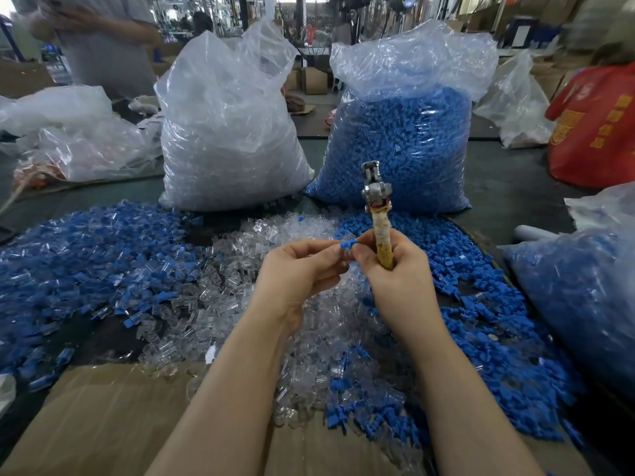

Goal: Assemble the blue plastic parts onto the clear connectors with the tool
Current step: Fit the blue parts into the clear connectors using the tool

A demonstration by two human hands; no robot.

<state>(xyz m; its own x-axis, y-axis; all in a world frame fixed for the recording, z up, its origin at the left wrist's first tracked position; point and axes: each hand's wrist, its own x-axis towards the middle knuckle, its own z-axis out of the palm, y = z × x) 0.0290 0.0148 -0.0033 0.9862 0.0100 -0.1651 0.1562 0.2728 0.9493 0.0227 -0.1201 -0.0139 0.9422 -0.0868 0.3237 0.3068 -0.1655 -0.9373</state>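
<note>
While the right hand (391, 269) grips the upright tool (378, 214), a blue part (346, 244) sits pinched between fingertips of both hands, left hand (302, 269) curled, above the clear connectors (240, 269) on the counter (498, 187).

Factory assembly bench
Big clear sacks of clear connectors (230, 139) and blue plastic parts (398, 146) stand on a dark table (508, 180) (loose pieces heaped everywhere), with cardboard boxes (314, 80) stacked behind.

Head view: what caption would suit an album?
Both hands pinch a blue part; the right hand also grips a tool above heaped pieces.
</note>
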